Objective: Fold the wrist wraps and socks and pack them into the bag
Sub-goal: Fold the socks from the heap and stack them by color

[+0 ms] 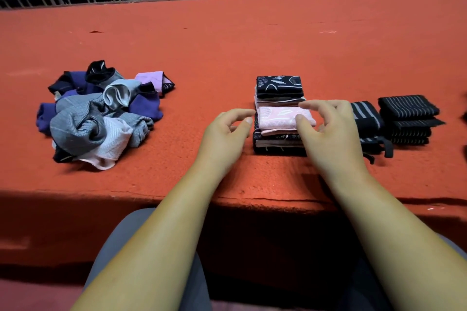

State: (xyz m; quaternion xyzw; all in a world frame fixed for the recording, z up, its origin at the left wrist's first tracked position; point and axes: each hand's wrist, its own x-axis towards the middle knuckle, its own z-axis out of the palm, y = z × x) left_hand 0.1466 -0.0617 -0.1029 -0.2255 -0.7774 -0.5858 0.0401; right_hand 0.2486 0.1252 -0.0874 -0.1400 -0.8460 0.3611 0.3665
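Pinching the pink sock [280, 118] lightly with the right hand [328, 131]: thumb on its near side, fingers bent over its far right corner. Holding nothing with the left hand [225, 134], fingers loosely bent, tips just left of the pink sock. Resting on top of a stack of folded socks [278, 144], with a second stack [279, 87] right behind the pink sock, all on a red ledge [227, 45]. Looks easy to tip the stack under the pink sock with a push from one side only, because of the soft, slippery folds. Might drop it off the ledge's front edge, not far in front of the pink sock. Might also pop the pink sock open if let go too fast. Could bump the wrist wraps [408, 108], to the right of the pink sock, with the right arm. Plenty left to fold: a messy pile of socks [98, 116] well to the left of the pink sock. No bag to see anywhere, so no way to tell where to pack. Hard to count the layers under the pink sock, with the right hand covering that side. Cut off at the picture edge, far right of the pink sock, some dark things [465, 116]; cannot tell what.
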